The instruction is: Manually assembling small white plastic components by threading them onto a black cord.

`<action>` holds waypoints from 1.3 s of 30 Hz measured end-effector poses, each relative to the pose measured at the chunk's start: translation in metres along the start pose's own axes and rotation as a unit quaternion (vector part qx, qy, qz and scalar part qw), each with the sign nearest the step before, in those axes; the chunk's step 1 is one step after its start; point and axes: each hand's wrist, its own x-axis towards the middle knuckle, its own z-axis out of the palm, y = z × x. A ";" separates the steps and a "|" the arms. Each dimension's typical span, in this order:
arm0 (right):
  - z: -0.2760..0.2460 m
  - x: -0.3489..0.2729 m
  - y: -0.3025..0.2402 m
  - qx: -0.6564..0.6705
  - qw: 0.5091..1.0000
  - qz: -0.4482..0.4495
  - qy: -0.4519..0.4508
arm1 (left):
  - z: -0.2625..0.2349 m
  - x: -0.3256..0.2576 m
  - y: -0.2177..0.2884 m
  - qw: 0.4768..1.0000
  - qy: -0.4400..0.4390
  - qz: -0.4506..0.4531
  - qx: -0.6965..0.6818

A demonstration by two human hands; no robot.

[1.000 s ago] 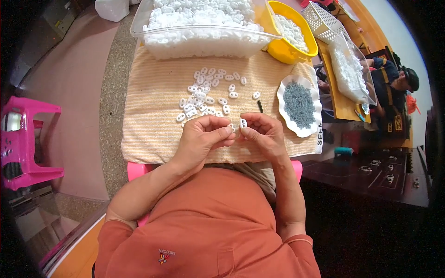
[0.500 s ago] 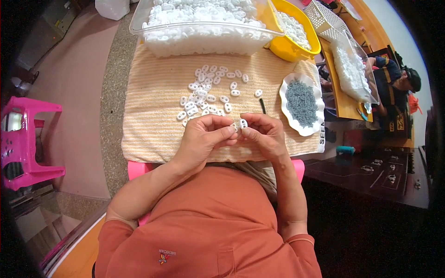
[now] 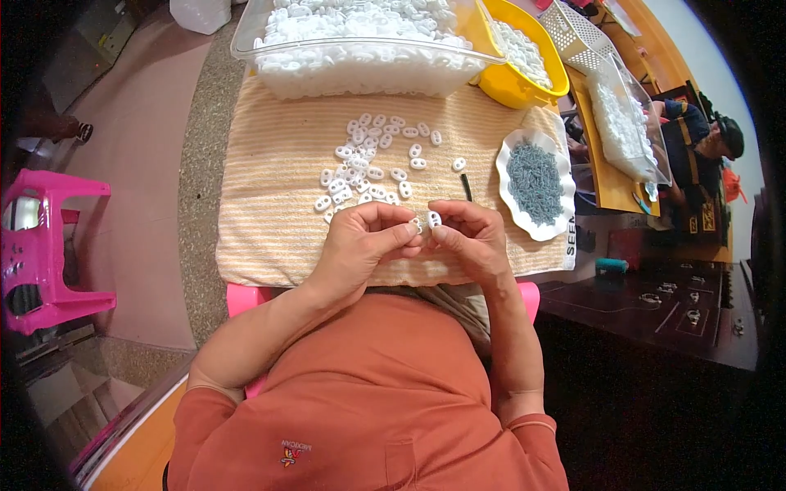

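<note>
Close together over the near part of the towel, both my hands are pinched. Between the fingertips of my right hand (image 3: 473,241) is a white oval piece with two holes (image 3: 434,219). My left hand (image 3: 367,244) grips another small pale piece (image 3: 417,224), mostly covered by the fingers. The two pieces nearly meet; whether they touch I cannot tell. Just beyond the hands lies a loose pile of white two-hole pieces (image 3: 358,163). Right of it are a thin black stick (image 3: 466,187) and a white scalloped dish (image 3: 504,178) of small grey pieces (image 3: 535,182).
At the back stand a clear bin (image 3: 360,74) and a yellow basin (image 3: 512,96), both filled with white pieces. A striped towel (image 3: 270,172) covers the work surface. Left is a pink stool (image 3: 53,245); at right a person (image 3: 704,143) sits by another clear bin (image 3: 626,135).
A dark shoe and leg have come into view at the far left. My hands keep their pinch, with the right-hand piece slightly turned.
</note>
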 end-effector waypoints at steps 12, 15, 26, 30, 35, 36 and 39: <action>-0.003 0.001 0.003 -0.009 1.000 -0.002 0.000 | -0.002 0.002 -0.005 1.000 -0.003 0.008 0.011; -0.003 0.000 0.002 -0.020 1.000 0.003 0.001 | -0.001 0.001 -0.004 1.000 -0.007 0.007 0.011; 0.000 0.000 -0.001 -0.030 0.999 0.011 -0.002 | -0.001 0.002 -0.004 1.000 -0.010 0.011 0.014; 0.002 -0.001 -0.002 -0.012 1.000 0.015 -0.004 | -0.002 0.002 -0.005 1.000 -0.007 0.010 0.018; 0.000 -0.001 0.001 -0.042 0.999 0.001 -0.023 | -0.001 0.002 -0.006 1.000 -0.008 0.012 0.024; 0.001 -0.001 -0.001 -0.034 0.999 0.012 -0.021 | -0.002 0.003 -0.006 1.000 -0.011 0.015 0.025; 0.002 -0.001 -0.001 -0.031 0.999 0.022 -0.020 | -0.001 0.002 -0.006 0.999 -0.014 0.016 0.027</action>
